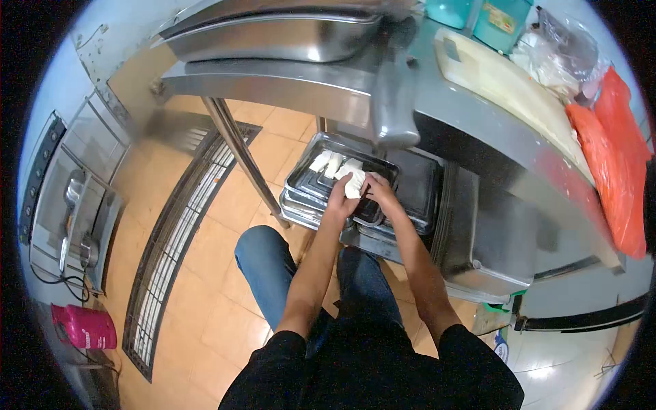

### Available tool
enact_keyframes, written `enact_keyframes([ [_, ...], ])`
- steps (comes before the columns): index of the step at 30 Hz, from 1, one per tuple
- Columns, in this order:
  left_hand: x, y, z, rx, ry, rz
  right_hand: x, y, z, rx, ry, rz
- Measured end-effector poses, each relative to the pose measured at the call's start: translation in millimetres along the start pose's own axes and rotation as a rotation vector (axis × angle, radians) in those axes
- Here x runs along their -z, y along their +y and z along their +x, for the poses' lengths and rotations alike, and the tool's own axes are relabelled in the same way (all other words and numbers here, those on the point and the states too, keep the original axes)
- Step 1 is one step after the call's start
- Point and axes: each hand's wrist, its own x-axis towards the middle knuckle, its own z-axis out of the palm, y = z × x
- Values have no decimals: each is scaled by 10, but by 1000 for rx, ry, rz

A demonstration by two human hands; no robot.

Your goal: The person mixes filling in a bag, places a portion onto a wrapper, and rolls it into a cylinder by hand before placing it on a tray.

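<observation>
Below the steel table, a dark rectangular metal tray (296,179) rests on a stack of other trays. Several white pieces (333,165) that look like folded cloth or paper lie in it. My left hand (341,199) is closed around one white piece (354,183) above the tray's near right part. Close beside it, my right hand (378,188) has its fingers bent toward the same piece; whether they touch it is too small to tell.
The steel table (273,76) overhangs my hands, with a metal pan (273,42), a cutting board (506,82) and a red plastic bag (611,164). A table leg (246,160) stands left of the trays; a metal container (495,236) is on the right.
</observation>
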Motion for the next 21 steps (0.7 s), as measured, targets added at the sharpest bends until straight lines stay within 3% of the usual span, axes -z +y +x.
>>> enact_keyframes([
  [3,120,-22,91,24,8,-34,31,-58,19,-33,10,65],
  [5,176,-67,142,102,2,79,133,-91,95,-98,-104,92],
  [10,318,-305,225,74,80,196,502,252,425,-214,-378,187],
  [13,156,-330,169,122,199,234,518,174,426,-255,-287,126],
  [15,183,-342,235,164,84,202,611,161,509,-278,-338,122],
  [21,79,-352,296,-4,19,183,679,-43,619,-333,-493,218],
])
